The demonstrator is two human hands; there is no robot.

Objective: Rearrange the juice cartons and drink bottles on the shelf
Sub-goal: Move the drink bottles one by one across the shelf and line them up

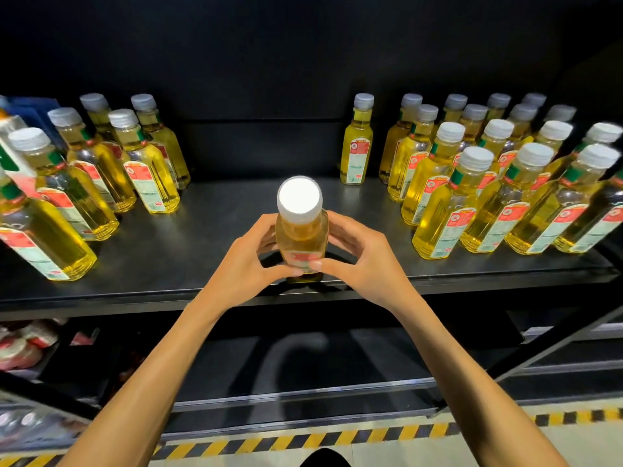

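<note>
Well, the bottle (301, 235) of yellow drink is at the middle of the shelf's (215, 230) front edge, and both hands are wrapped round it. The left hand (247, 261) curls its fingers about the left side and the right hand (359, 261) about the right. The two thumbs meet across the red label low on the front. Its white cap (299, 198) glares so bright that no detail shows on it. The thumbs cover the base, so I cannot tell whether it stands on the shelf or is held just above it.

There is open room all round it: a broad bare lane of dark shelf runs from the front edge to the back wall. The left cluster (101, 170) of like bottles borders that lane on one side and the right cluster (488, 187), several rows deep, on the other. Both are well apart from the hands. A lone bottle (357, 143) stands near the back edge, on the right of the lane. At the shelf's far left end a carton (15, 163) is cut off by the frame, its print unreadable. The lower shelf (303, 369) lies in shadow, and the red-and-white packets (20, 345) at its left end are blurred.
</note>
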